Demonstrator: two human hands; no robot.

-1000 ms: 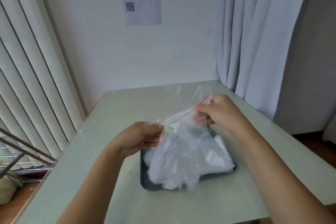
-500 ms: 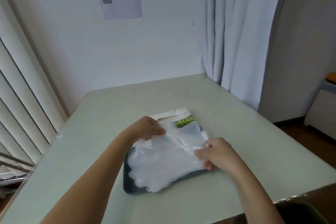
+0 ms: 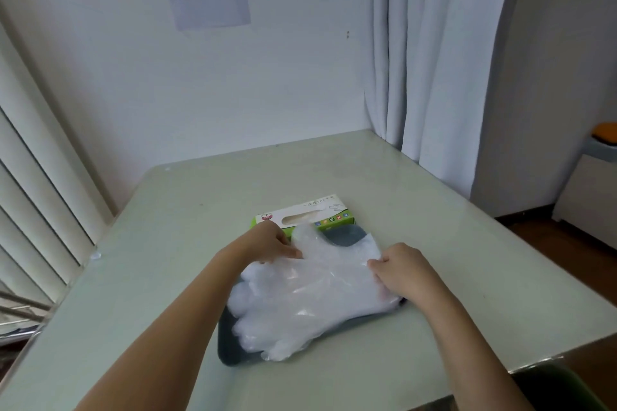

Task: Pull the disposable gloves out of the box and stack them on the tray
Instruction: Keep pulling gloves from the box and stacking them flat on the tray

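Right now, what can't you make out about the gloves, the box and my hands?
Head view only:
Glove pile: count unknowable; translucent layers blur together.
Tray: mostly covered by that pile.
Box: near corner behind left hand; print too small; contents unseen.
Right hand: fingertips hidden by its knuckles, so pinching or pressing is unclear; same for the left.

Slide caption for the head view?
Left hand and right hand hold a clear plastic disposable glove on the glove pile in a dark grey tray, green-and-white cardboard box behind.

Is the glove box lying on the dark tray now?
No, the box stands on the table just behind the tray, beyond the gloves.
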